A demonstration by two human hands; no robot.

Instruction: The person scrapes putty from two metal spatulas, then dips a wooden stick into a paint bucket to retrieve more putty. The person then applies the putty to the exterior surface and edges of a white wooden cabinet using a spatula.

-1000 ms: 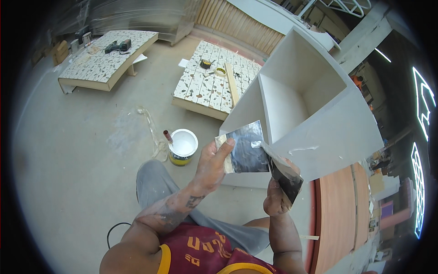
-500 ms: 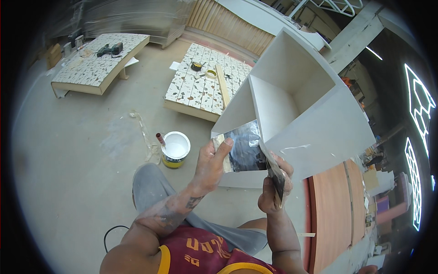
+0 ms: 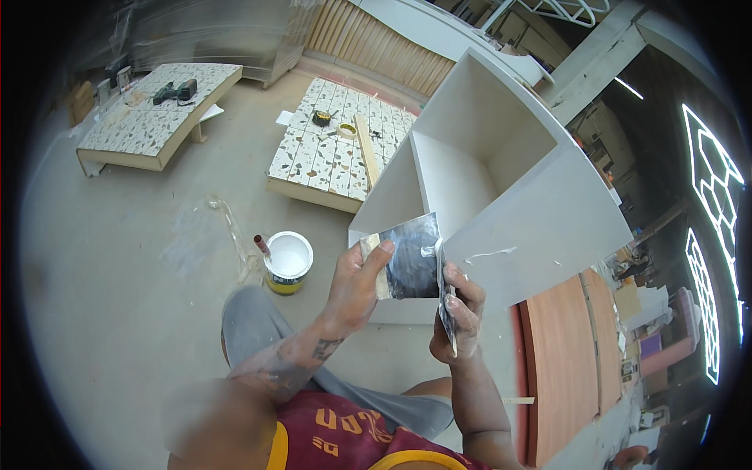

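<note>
My left hand (image 3: 354, 286) is closed round the pale back edge of a wide, flat putty knife (image 3: 409, 266), thumb on top. Its smeared metal blade carries a small dab of white putty (image 3: 429, 249) near the right edge. A second putty knife (image 3: 447, 315), seen nearly edge-on, is gripped in my right hand (image 3: 464, 313), whose fingers have white smears. The two blades meet or almost meet at the first one's right edge. Just beyond my hands a white open cabinet (image 3: 540, 239) lies tilted, with a streak of putty (image 3: 491, 254) on its near side.
An open can (image 3: 283, 285) of white paste, a dark red handle (image 3: 261, 245) sticking up at its rim, stands left of my hands. Beyond are two speckled panels (image 3: 301, 168), with a drill (image 3: 175, 92), tape measure (image 3: 321, 118) and wood strip (image 3: 366, 149). Brown boards (image 3: 556, 352) lie at right.
The right-hand putty knife has turned more upright and edge-on, its blade now along the left one's right edge. The whole view has shifted slightly.
</note>
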